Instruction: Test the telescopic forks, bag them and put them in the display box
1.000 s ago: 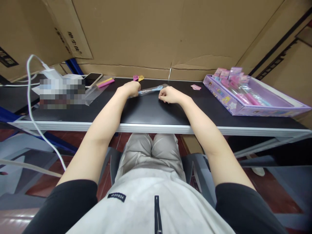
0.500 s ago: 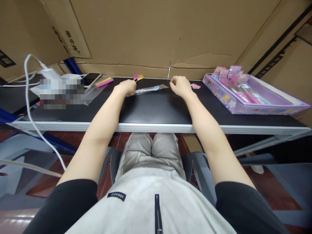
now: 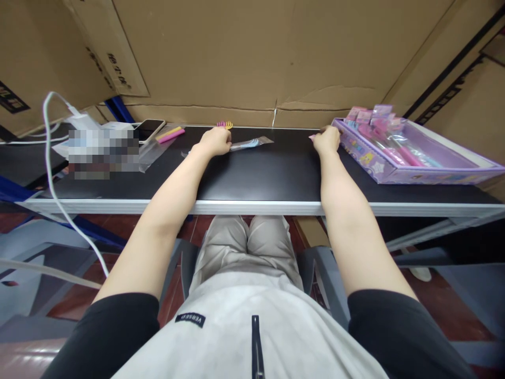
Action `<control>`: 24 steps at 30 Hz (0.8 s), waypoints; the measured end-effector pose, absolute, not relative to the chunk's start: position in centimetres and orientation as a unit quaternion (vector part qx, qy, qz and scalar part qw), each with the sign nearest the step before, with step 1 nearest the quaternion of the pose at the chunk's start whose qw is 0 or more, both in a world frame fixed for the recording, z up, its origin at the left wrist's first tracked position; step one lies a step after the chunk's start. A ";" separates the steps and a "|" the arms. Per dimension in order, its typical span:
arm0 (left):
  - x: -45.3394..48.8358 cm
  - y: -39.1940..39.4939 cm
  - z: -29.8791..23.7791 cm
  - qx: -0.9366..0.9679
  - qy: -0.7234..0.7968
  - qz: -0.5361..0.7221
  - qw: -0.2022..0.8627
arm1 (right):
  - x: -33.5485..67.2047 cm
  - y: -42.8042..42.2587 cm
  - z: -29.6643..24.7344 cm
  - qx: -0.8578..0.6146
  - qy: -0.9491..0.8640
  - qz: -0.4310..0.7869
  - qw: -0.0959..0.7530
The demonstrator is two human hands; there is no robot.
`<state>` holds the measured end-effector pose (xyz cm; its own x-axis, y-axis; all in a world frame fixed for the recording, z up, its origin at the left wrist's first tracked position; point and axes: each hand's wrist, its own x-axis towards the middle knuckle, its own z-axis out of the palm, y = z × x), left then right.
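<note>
My left hand (image 3: 216,141) rests at the middle left of the black tabletop, fingers curled down and partly hidden. It lies over a clear plastic packet (image 3: 265,140) with a light blue, fork-ended item (image 3: 252,143) inside. Just behind it show the pink and yellow pronged ends (image 3: 225,125) of small items. I cannot make out what its fingers hold. My right hand (image 3: 328,140) is closed on a small pink card (image 3: 312,137), of which only the left tip shows. This hand is close beside the left corner of a purple display box (image 3: 374,166).
In the purple box lie several pink and blue packaged items (image 3: 394,145). At the left are a phone (image 3: 150,129), a clear bag (image 3: 152,152), pink and yellow sticks (image 3: 171,135), and a white cable (image 3: 48,142). Cardboard (image 3: 252,58) walls the table's back.
My right hand has moved right and closed on the pink card. My left hand has shifted slightly right along the clear packet, which stays in place.
</note>
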<state>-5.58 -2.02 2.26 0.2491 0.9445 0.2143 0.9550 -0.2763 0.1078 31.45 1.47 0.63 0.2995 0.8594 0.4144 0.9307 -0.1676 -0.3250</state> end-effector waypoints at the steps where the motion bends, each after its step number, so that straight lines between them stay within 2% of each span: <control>1: -5.4 -2.1 2.2 -0.790 -0.600 -0.121 0.020 | 31.8 1.5 0.3 -0.775 -0.568 -0.045 0.273; 5: -5.2 -2.2 2.1 -0.792 -0.596 -0.132 0.019 | 31.3 0.5 0.2 -0.811 -0.522 0.022 0.263; 15: -5.4 -1.9 1.9 -0.798 -0.585 -0.142 0.017 | 30.2 -0.1 0.3 -0.817 -0.537 0.030 0.209; 24: -5.3 -2.1 2.0 -0.801 -0.584 -0.132 0.018 | 31.1 0.7 0.1 -0.824 -0.513 0.018 0.241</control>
